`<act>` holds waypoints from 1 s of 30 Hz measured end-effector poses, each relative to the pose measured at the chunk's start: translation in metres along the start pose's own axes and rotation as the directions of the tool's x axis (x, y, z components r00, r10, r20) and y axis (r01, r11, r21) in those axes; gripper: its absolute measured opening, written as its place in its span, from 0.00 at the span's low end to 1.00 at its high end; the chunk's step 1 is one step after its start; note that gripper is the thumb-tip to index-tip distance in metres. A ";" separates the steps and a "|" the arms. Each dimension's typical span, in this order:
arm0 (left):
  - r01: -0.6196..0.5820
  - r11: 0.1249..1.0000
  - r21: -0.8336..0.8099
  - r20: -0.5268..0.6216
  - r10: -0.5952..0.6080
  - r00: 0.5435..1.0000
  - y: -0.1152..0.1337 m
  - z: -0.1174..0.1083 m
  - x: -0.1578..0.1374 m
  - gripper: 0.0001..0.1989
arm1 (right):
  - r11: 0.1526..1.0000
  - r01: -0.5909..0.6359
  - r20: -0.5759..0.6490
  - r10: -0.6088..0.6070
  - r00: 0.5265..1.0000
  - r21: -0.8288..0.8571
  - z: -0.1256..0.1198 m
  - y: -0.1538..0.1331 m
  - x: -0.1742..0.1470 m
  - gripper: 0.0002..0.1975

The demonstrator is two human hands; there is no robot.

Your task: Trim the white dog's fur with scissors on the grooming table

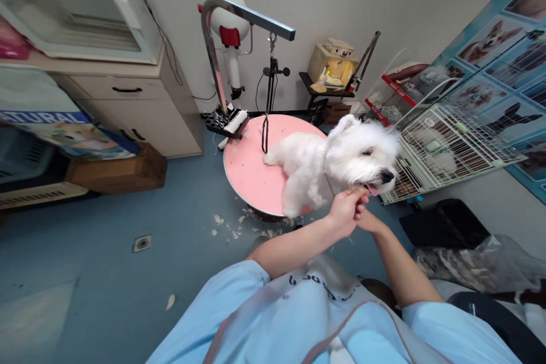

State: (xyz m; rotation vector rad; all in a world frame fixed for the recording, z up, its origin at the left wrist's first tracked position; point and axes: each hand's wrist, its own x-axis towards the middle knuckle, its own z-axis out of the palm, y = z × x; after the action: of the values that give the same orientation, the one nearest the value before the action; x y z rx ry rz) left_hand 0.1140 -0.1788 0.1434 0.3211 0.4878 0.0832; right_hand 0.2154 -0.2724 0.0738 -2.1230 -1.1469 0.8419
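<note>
A small white dog sits on a round pink grooming table, its head turned right and its tongue out. My left hand is closed under the dog's chin, fingers pinched on the chin fur. My right hand lies just behind and below it, mostly hidden by the left hand; what it holds, if anything, cannot be seen. Both hands meet right under the dog's mouth.
A metal grooming arm with a hanging leash stands over the table, a tool tray at its base. A wire cage lies right. Cut fur dots the blue floor. A cabinet stands left.
</note>
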 end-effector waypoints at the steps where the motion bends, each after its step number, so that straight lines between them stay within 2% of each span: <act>1: 0.000 1.000 -0.007 0.007 0.000 1.000 0.000 -0.001 0.000 0.08 | 1.000 0.000 0.011 0.000 1.000 0.002 -0.007 0.003 -0.004 0.03; 6: 0.018 1.000 -0.013 0.008 -0.018 1.000 0.001 0.001 -0.001 0.08 | 1.000 0.015 0.106 -0.015 0.994 -0.004 -0.027 0.010 -0.006 0.05; 12: 0.023 0.999 -0.026 0.022 -0.023 1.000 0.003 0.004 -0.004 0.08 | 0.997 0.016 0.153 -0.004 0.988 -0.077 -0.042 0.010 -0.001 0.08; 18: 0.026 0.999 -0.043 0.030 -0.024 0.999 0.005 -0.004 -0.003 0.04 | 0.986 -0.071 0.171 0.096 0.981 -0.150 -0.052 0.003 0.002 0.13; 21: 0.003 0.998 -0.064 0.024 -0.001 1.000 0.007 -0.009 -0.001 0.05 | 0.993 -0.062 0.215 0.083 0.973 -0.105 -0.052 -0.003 0.005 0.18; 24: -0.015 0.997 -0.077 0.013 0.016 1.000 0.008 -0.013 0.000 0.04 | 0.995 -0.075 0.187 0.086 0.979 -0.063 -0.052 -0.009 0.008 0.23; 27: -0.017 0.996 -0.087 0.016 0.019 1.000 0.009 -0.013 0.001 0.03 | 0.982 -0.101 0.184 0.130 0.974 -0.159 -0.053 -0.013 0.011 0.17; 30: -0.009 0.996 -0.087 0.018 0.011 1.000 0.010 -0.012 0.001 0.04 | 0.981 -0.083 0.176 0.114 0.978 -0.176 -0.054 -0.017 0.013 0.13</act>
State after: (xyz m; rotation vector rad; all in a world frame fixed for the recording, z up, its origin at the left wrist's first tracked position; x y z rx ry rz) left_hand 0.1088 -0.1663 0.1361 0.2384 0.4627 0.1106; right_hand 0.2527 -0.2635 0.1169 -2.2929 -1.2537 1.0400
